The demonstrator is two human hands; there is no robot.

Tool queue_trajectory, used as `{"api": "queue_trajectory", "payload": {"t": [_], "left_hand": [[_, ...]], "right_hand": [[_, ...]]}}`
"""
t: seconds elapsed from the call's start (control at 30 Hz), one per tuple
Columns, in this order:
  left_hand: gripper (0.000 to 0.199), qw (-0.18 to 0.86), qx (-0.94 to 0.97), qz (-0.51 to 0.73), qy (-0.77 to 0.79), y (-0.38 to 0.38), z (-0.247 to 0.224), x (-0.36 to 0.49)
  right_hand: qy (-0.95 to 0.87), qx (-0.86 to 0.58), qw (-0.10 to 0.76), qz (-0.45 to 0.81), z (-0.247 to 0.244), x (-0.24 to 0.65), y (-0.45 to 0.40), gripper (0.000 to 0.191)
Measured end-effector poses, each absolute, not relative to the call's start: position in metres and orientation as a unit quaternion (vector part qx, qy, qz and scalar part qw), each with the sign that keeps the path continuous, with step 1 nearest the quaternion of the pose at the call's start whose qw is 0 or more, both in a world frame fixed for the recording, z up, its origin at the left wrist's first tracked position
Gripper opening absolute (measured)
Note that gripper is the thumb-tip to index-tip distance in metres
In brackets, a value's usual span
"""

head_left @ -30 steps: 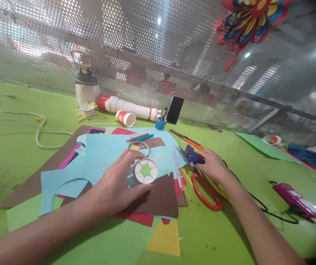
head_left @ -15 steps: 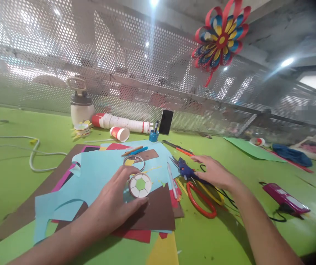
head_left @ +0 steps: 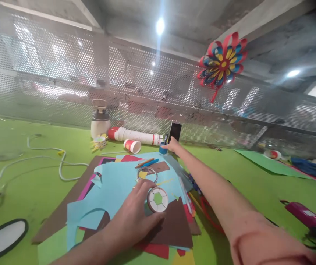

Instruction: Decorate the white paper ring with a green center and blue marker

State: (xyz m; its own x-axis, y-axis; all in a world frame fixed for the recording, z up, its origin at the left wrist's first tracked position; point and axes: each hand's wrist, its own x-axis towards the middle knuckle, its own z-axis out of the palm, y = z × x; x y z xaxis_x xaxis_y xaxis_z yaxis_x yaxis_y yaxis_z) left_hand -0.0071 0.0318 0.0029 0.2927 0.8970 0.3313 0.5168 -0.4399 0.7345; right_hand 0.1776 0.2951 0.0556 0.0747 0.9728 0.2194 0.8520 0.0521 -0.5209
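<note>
In my left hand (head_left: 135,209), thumb and fingers grip a small round piece (head_left: 158,199) by its brown rim; its white face carries a green hexagon in a football pattern. It is held over the brown and light blue paper sheets (head_left: 119,180). Far forward, my right hand (head_left: 173,144) reaches to a blue pot (head_left: 162,148) with a dark pen (head_left: 165,139) in it. Its fingers look apart, at or just beside the pot; contact is unclear. Behind them leans a dark-screened phone (head_left: 175,131). A clear ring (head_left: 147,168) lies just beyond my left hand.
A paper cup (head_left: 132,146), a row of stacked cups (head_left: 135,136) and a spray bottle (head_left: 100,127) stand along the mesh. My right forearm partly covers red-handled scissors (head_left: 209,213). A white cable (head_left: 61,169) lies left, a magenta device (head_left: 306,217) right.
My right hand has moved from beside the blue glue gun forward and left to the blue pot. My left hand still grips the round piece. The view has tilted up and shifted left.
</note>
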Motion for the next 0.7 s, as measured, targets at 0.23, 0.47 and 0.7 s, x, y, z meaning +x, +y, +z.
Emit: {"api": "queue_trajectory", "payload": {"t": [0.23, 0.47, 0.7], "left_hand": [[0.04, 0.241, 0.771, 0.389, 0.443, 0.029, 0.008, -0.006], [0.039, 0.204, 0.759, 0.431, 0.443, 0.035, 0.013, -0.01], [0.041, 0.219, 0.704, 0.482, 0.474, 0.043, 0.012, -0.011]], "right_hand": [[-0.676, -0.658, 0.314, 0.106, 0.054, 0.174, 0.289, 0.035], [-0.691, -0.608, 0.356, 0.163, 0.069, 0.207, 0.186, 0.042], [-0.682, -0.589, 0.337, 0.272, 0.038, 0.208, 0.056, 0.097]]}}
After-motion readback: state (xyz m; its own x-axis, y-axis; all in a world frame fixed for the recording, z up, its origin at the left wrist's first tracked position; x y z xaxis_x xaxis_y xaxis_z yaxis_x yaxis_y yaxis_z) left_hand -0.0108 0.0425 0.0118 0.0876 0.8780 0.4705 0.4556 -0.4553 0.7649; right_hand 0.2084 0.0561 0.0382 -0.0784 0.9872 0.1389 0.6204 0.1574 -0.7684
